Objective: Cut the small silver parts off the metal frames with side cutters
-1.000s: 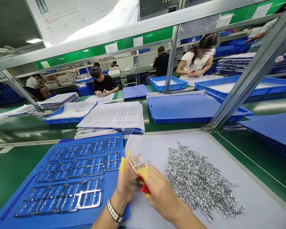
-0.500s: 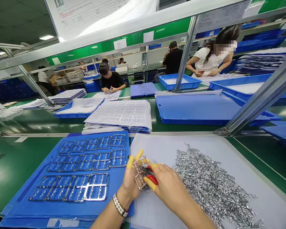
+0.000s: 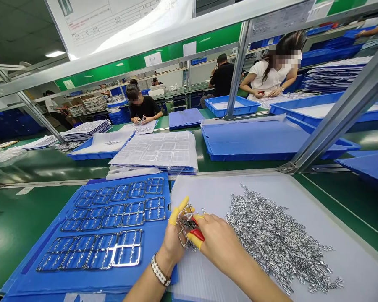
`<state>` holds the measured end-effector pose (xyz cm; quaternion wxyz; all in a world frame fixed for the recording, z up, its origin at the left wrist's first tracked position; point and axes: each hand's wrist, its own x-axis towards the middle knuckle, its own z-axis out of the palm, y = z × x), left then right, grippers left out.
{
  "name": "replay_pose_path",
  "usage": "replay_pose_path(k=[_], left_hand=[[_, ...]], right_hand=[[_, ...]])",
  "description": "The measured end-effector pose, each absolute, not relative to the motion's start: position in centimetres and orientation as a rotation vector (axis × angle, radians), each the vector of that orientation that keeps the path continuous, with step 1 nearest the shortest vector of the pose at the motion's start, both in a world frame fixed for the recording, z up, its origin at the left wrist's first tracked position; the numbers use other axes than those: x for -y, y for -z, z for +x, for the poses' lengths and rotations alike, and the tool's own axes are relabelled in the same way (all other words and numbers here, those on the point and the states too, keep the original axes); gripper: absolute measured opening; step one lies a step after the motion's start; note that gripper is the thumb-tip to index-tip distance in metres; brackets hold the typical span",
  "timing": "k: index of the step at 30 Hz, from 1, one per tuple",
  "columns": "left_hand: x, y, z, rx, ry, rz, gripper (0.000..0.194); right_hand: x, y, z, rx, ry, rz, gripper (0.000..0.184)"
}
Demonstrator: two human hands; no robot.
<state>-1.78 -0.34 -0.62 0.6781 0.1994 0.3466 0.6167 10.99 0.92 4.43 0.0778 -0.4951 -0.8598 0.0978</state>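
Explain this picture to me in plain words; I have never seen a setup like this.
There is no machine at work here: these are a person's two bare hands, seen by a camera worn on the head, looking forward and down. The left hand holds a small metal frame, and the right hand holds a red-handled tool close against it. Some fingers wear yellow covers. On the green worktable, three rows of similar frames lie on a blue sheet at left. At right, a heap of small shiny metal pieces lies on a white sheet. Beyond, other people work.
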Motion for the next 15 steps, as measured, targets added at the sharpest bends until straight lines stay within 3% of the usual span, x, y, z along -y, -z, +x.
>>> replay_pose_path(k=[15], left_hand=[[0.5,0.5,-1.8,-0.722,-1.253,0.361,0.053]], right_hand=[[-1.3,-4.2,12.2,2.556,-0.047,-1.626,0.019]])
